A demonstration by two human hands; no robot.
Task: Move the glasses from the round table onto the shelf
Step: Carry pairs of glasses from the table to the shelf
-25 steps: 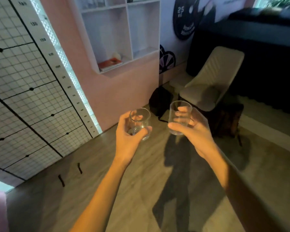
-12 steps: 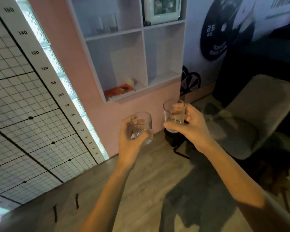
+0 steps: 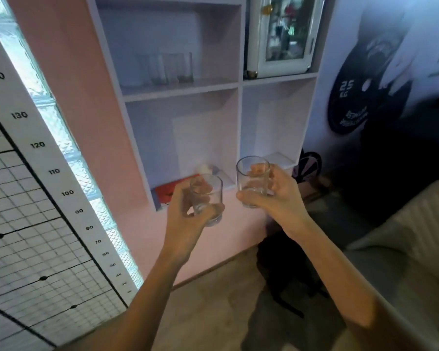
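Observation:
My left hand (image 3: 185, 221) grips a clear tumbler (image 3: 207, 198), held upright in front of the lower edge of the white wall shelf (image 3: 239, 102). My right hand (image 3: 279, 198) holds a second clear tumbler (image 3: 252, 181), a little higher and to the right. Both glasses look empty. Several more clear glasses (image 3: 167, 68) stand on the upper left shelf board. The round table is out of view.
A red book (image 3: 169, 190) lies in the lower left compartment, behind my left hand. A white glass-door cabinet (image 3: 284, 34) fills the upper right compartment. A beige chair (image 3: 403, 249) stands at the right; a black bag (image 3: 281, 264) lies on the floor below the shelf.
I have come closer to the shelf and the view has tilted up. Both hands, each with its glass, have risen toward the lower compartments.

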